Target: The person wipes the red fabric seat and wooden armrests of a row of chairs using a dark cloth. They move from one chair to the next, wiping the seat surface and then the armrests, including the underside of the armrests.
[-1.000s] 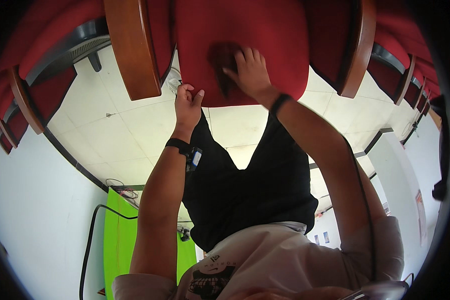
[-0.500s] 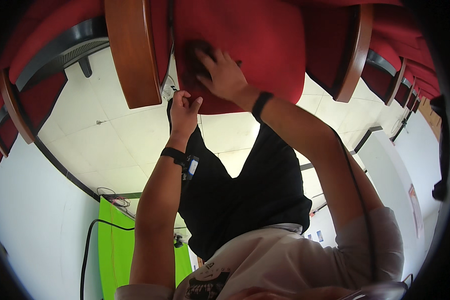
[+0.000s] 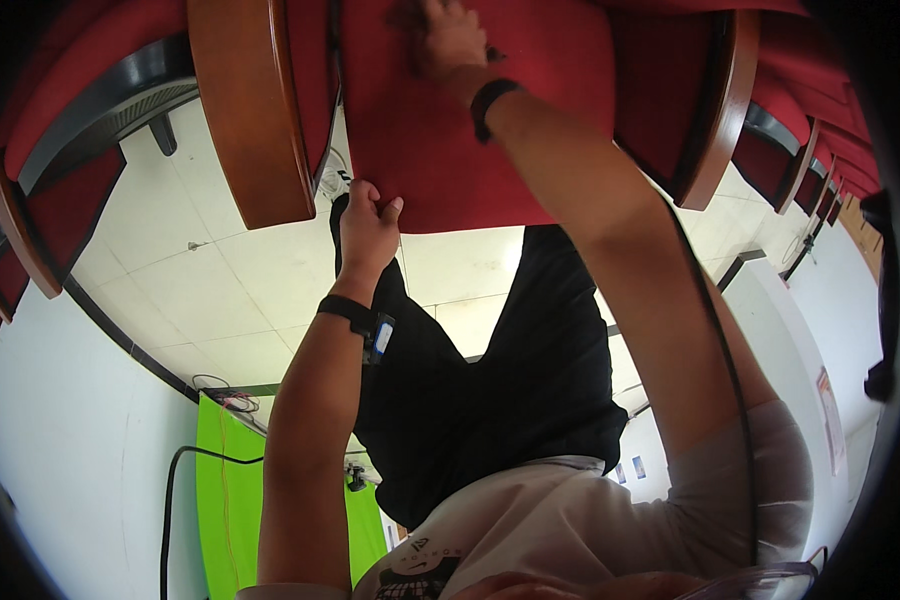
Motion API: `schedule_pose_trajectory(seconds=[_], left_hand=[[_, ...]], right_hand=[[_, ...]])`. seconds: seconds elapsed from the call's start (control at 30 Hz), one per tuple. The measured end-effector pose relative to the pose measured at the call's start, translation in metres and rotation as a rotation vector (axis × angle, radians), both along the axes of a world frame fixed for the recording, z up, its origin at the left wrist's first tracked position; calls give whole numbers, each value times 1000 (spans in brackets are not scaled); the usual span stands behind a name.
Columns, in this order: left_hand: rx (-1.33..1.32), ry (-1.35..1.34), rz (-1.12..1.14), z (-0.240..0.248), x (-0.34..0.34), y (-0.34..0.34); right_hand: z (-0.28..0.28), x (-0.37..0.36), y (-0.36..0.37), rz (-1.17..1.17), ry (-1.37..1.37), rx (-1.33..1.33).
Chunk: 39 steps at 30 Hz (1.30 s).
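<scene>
- The right hand [image 3: 454, 38] reaches over the red seat cushion [image 3: 470, 160], left of its middle and well back from the front edge, the one nearest the person. It lies knuckles up, close to the top of the view.
- A dark item [image 3: 408, 28] lies on the cushion under and beside this hand: most of it shows to the left of the fingers, and a small dark end pokes out to the right, near the wrist.
- The right hand is by far the nearer one, touching or covering the item; the left hand [image 3: 370, 222] is well apart from it, at the front left corner of the cushion, so the item lies beyond it, toward the back.
- The left hand is narrow, fingers curled in and thumb apart from them, against that corner. Whether it pinches the fabric cannot be told.
- How firmly the right hand closes on the item, or whether it only presses it flat, cannot be told: fingers and palm hide the contact, and the area is blurred.
- The item's long axis, full outline and material are hard to make out; the cushion's back edge is cut off above.
- Wooden armrests flank the cushion, the left one [image 3: 250, 120] closer to the left hand than the right one [image 3: 722, 110].
</scene>
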<state>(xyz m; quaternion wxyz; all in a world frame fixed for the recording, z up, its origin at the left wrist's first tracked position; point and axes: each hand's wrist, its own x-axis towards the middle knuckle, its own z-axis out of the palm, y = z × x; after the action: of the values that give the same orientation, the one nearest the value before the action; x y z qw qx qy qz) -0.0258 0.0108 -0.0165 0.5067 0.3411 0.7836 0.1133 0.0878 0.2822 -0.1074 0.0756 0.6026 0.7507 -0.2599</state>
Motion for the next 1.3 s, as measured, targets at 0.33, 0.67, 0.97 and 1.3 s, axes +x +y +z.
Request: schedule_pose_trajectory(seconds=[0.33, 0.67, 0.97, 1.3], left_hand=[[-548, 165, -361, -4, 15, 63], [-768, 122, -340, -32, 32, 75], [-792, 167, -368, -52, 37, 66], [-737, 260, -358, -66, 41, 54]], right_hand=[[20, 76, 2, 346, -164, 99], [-5, 67, 16, -264, -108, 52], [-10, 7, 9, 458, 323, 336], [42, 205, 67, -36, -268, 189]])
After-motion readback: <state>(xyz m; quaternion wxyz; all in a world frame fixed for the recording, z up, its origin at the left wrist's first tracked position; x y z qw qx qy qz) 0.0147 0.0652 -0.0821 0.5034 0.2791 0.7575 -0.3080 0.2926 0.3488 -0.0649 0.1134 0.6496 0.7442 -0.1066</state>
